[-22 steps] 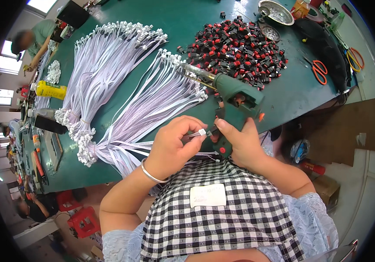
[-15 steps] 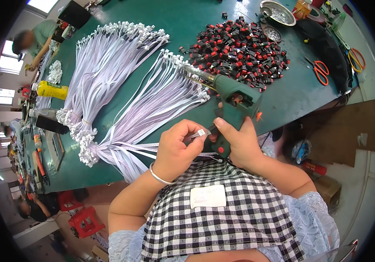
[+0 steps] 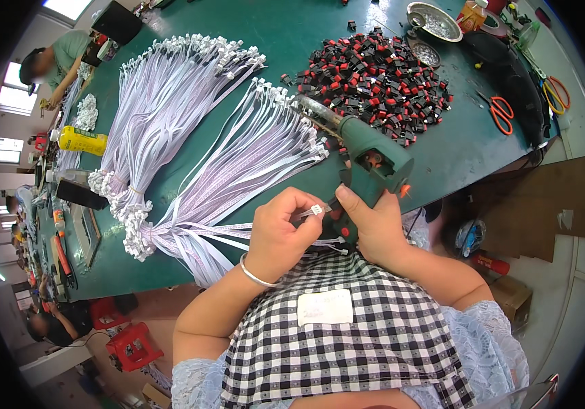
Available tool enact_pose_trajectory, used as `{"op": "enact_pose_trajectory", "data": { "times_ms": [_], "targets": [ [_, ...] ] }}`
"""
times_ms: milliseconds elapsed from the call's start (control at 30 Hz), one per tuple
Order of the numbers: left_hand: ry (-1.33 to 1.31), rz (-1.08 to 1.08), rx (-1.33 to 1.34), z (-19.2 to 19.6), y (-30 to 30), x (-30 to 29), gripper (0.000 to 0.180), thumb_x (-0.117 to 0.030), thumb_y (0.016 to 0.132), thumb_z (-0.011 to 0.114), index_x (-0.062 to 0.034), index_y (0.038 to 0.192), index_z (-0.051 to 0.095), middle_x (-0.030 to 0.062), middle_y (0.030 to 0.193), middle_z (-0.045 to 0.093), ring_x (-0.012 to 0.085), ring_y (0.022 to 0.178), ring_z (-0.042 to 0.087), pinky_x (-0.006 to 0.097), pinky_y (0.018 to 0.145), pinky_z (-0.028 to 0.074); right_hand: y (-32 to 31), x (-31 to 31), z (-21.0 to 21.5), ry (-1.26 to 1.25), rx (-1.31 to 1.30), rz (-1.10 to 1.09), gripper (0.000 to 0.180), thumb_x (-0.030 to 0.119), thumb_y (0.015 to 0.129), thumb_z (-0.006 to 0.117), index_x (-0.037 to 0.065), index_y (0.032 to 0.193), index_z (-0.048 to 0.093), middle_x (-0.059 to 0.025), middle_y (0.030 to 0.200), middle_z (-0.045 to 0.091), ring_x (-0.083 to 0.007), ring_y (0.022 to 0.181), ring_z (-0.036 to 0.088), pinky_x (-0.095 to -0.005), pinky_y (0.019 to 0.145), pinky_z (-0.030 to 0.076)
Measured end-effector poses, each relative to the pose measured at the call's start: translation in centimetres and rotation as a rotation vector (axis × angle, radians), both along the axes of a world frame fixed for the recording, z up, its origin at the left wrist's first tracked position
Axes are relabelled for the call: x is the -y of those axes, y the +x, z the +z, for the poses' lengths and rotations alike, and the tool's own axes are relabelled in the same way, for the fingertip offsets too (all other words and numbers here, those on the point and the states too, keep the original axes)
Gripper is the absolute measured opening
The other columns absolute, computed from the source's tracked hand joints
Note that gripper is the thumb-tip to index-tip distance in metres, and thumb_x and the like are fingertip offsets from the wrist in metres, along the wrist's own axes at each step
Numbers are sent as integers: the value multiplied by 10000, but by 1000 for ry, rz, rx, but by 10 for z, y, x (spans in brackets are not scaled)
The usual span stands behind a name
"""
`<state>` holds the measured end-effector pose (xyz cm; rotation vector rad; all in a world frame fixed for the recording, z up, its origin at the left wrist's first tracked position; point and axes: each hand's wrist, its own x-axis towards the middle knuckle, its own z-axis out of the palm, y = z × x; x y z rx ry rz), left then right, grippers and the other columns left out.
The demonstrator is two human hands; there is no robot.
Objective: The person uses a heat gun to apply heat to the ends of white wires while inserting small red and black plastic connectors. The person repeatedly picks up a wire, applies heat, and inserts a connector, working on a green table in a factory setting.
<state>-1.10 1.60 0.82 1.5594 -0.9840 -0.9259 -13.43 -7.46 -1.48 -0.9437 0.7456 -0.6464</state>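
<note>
My left hand (image 3: 282, 235), fingers closed in a pinch, holds the end of a ribbon cable with a small white plug (image 3: 317, 210) showing at the fingertips. Close beside it, my right hand (image 3: 379, 230) is wrapped round the handle of a green gun-shaped tool (image 3: 377, 160), thumb lying along the handle. The tool's long metal nose points up and left, over the near end of the plug pile. A small dark piece sits between my hands against the white plug; my fingers partly hide it. Pale ribbon cables (image 3: 231, 174) with white plugs lie fanned out left of the tool.
A second cable bundle (image 3: 163, 95) lies further left. Beyond the tool are a heap of red and black connectors (image 3: 374, 82), metal bowls (image 3: 435, 22) and orange-handled scissors (image 3: 501, 114). A yellow bottle (image 3: 82, 140) and a black phone-like slab (image 3: 81, 193) lie left. Another person works far left.
Both my hands have shifted slightly right, the plug moving with the left. The green tool has tilted a little, its nose moving up and right.
</note>
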Motion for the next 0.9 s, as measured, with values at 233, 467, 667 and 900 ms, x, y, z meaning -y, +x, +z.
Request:
{"op": "enact_pose_trajectory", "data": {
  "times_ms": [233, 467, 667, 900],
  "targets": [
    [-8, 10, 18, 0, -2, 1, 65, 11, 773, 544, 6, 814, 494, 89, 844, 594, 106, 757, 549, 240, 718, 451, 0, 0, -1, -34, -43, -12, 214, 207, 808, 623, 6, 781, 554, -28, 671, 552, -69, 551, 487, -220, 455, 381],
    [-4, 12, 42, 0, -2, 3, 64, 21, 761, 545, 6, 800, 496, 80, 840, 591, 101, 749, 548, 234, 700, 452, -1, 0, -3, -56, -76, 11, 216, 208, 808, 619, 7, 765, 552, -23, 646, 549, -61, 518, 470, -219, 451, 378],
    [4, 42, 5, -4, 0, 6, 66, 3, 776, 548, -1, 814, 495, 71, 835, 587, 106, 724, 554, 232, 661, 452, -5, 6, 20, 9, -179, 50, 175, 164, 802, 606, 10, 879, 576, -43, 803, 596, -99, 666, 559, -221, 522, 420],
    [100, 145, -341, -9, 11, 10, 70, -56, 811, 540, -18, 857, 504, 82, 846, 595, 124, 730, 581, 233, 619, 449, -98, 22, -12, -367, -178, 248, 398, 167, 826, 495, 20, 1194, 452, -73, 950, 570, -147, 856, 558, -266, 759, 443]
  ]
}}
